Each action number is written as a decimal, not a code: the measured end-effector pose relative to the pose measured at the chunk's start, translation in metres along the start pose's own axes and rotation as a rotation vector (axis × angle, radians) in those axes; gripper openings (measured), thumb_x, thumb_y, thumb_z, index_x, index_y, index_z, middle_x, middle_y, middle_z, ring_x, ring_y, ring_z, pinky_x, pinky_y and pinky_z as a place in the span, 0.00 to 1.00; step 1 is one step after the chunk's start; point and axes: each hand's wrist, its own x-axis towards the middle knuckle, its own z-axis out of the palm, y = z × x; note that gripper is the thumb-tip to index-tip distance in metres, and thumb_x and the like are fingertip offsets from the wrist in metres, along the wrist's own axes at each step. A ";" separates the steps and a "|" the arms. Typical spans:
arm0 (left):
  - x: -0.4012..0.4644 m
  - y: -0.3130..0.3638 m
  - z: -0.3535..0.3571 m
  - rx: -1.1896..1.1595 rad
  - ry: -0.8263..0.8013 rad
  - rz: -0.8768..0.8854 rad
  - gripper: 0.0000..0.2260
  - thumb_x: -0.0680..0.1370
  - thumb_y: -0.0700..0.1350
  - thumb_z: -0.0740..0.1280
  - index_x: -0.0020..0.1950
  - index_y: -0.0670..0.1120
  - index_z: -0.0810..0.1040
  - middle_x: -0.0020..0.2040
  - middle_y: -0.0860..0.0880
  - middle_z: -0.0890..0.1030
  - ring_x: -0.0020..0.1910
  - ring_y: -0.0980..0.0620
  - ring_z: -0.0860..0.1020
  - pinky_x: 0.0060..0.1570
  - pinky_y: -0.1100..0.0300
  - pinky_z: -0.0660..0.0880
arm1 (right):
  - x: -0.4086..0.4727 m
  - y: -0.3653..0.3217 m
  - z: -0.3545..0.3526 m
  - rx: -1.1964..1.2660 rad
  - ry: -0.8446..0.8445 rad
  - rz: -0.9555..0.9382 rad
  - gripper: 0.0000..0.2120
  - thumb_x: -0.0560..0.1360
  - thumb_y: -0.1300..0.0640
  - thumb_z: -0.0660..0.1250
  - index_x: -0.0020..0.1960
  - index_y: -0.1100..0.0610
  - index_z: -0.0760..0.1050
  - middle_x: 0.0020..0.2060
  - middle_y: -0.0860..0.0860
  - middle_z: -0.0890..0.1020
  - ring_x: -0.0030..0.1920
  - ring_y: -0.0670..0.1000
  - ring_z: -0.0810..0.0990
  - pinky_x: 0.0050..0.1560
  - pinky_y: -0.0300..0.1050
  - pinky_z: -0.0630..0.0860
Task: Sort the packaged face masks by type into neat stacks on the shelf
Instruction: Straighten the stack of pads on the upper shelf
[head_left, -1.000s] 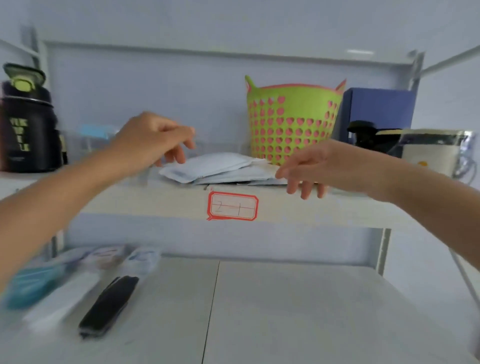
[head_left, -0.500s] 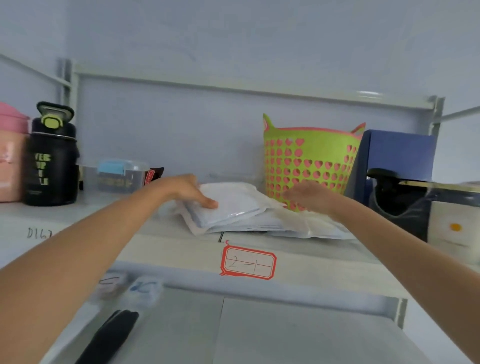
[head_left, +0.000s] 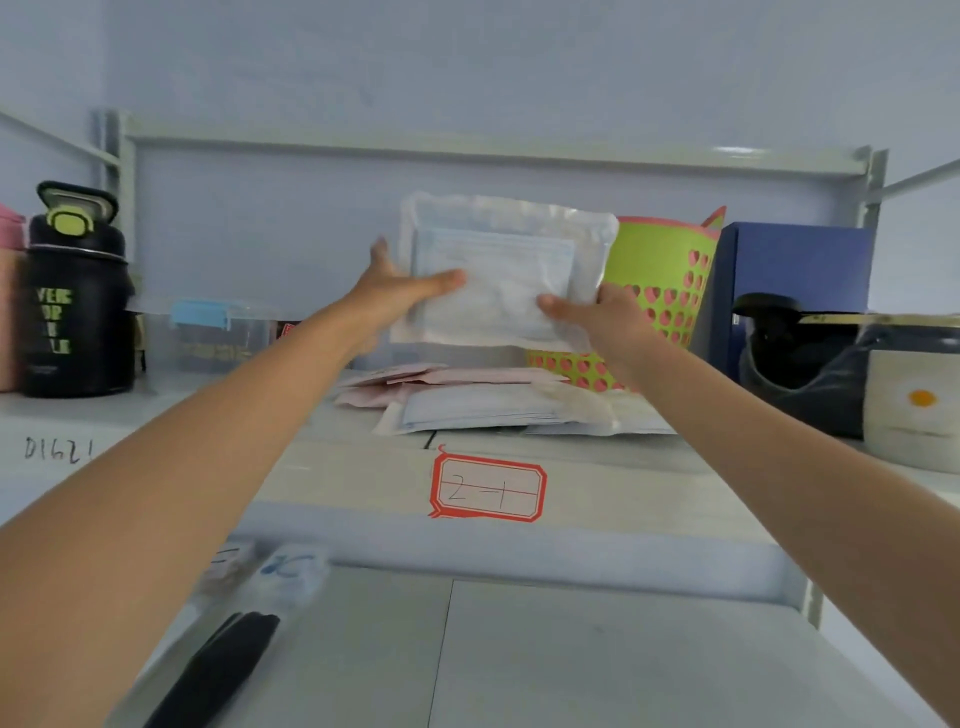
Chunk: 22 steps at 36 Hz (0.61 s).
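Clear mask packet (head_left: 498, 270) gripped by both hands, fingers apparently curled behind, hiding basket (head_left: 660, 291).

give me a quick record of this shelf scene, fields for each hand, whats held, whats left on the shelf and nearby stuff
left hand: grips the left edge of the held packet, thumb on its front
right hand: grips the packet's lower right corner
held packet: clear wrapper with a pale blue mask inside, raised upright above the shelf
loose packets: untidy pile on the shelf, pinkish ones behind, white and blue ones in front
green basket: behind the pile, to the right
black bottle: far left on the shelf
shelf label: red-bordered, on the front edge
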 end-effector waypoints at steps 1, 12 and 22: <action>0.000 -0.001 -0.001 -0.111 -0.076 -0.066 0.39 0.67 0.54 0.78 0.73 0.43 0.65 0.70 0.45 0.73 0.68 0.50 0.72 0.69 0.53 0.68 | 0.002 0.000 0.002 -0.010 -0.002 -0.007 0.14 0.71 0.56 0.74 0.53 0.56 0.74 0.42 0.47 0.80 0.39 0.42 0.78 0.38 0.33 0.77; 0.026 -0.024 -0.020 -0.301 0.458 0.112 0.14 0.72 0.49 0.75 0.53 0.46 0.78 0.46 0.52 0.82 0.44 0.56 0.81 0.45 0.61 0.77 | -0.005 -0.004 0.002 -1.181 -0.506 0.374 0.43 0.70 0.28 0.59 0.70 0.60 0.66 0.62 0.57 0.76 0.50 0.54 0.75 0.35 0.41 0.69; 0.037 -0.031 -0.005 -0.431 0.437 0.116 0.09 0.72 0.48 0.74 0.50 0.50 0.79 0.45 0.55 0.82 0.44 0.59 0.81 0.46 0.62 0.78 | 0.015 0.011 0.012 -1.042 -0.500 0.437 0.42 0.68 0.35 0.69 0.72 0.60 0.64 0.63 0.56 0.74 0.55 0.56 0.75 0.55 0.48 0.74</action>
